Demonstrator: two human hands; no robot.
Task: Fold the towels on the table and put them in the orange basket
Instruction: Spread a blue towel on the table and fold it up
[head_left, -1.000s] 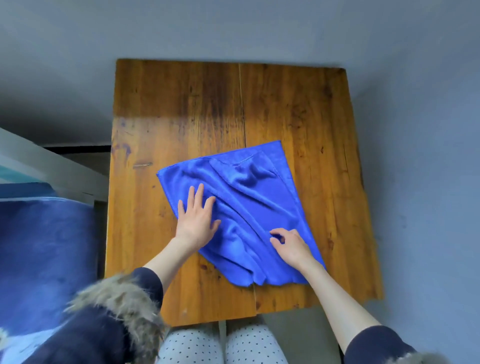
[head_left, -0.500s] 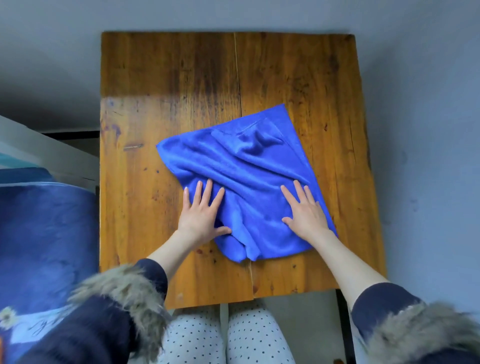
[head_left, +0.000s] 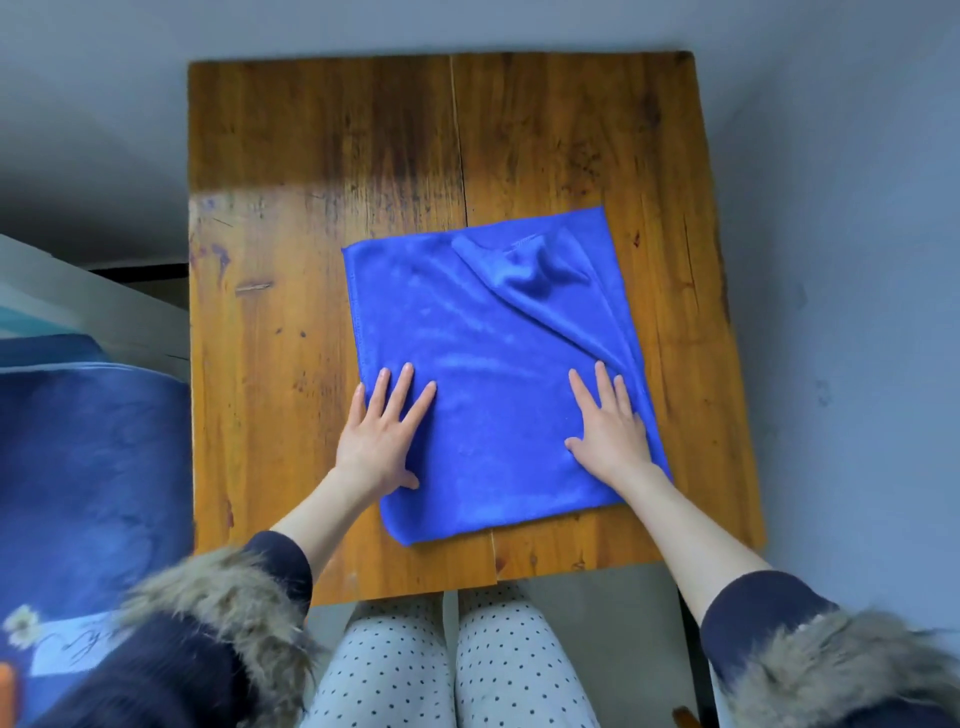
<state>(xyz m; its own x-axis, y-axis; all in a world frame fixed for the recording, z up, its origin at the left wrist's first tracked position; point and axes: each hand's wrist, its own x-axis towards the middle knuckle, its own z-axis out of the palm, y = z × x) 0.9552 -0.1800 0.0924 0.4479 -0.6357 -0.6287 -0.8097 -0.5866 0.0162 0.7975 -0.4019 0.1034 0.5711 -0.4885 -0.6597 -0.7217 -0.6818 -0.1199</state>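
Towel spread on table, left hand and right hand flat, no grip

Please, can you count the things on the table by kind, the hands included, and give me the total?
Blue towel: 1, spread almost flat on the wooden table
Hands pressing flat on the towel: 2, left hand and right hand
Total: 3

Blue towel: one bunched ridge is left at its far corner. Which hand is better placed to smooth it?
Probably the right hand. It lies flat on the blue towel just below the ridge's lower end; the left hand presses the opposite edge, farther away.
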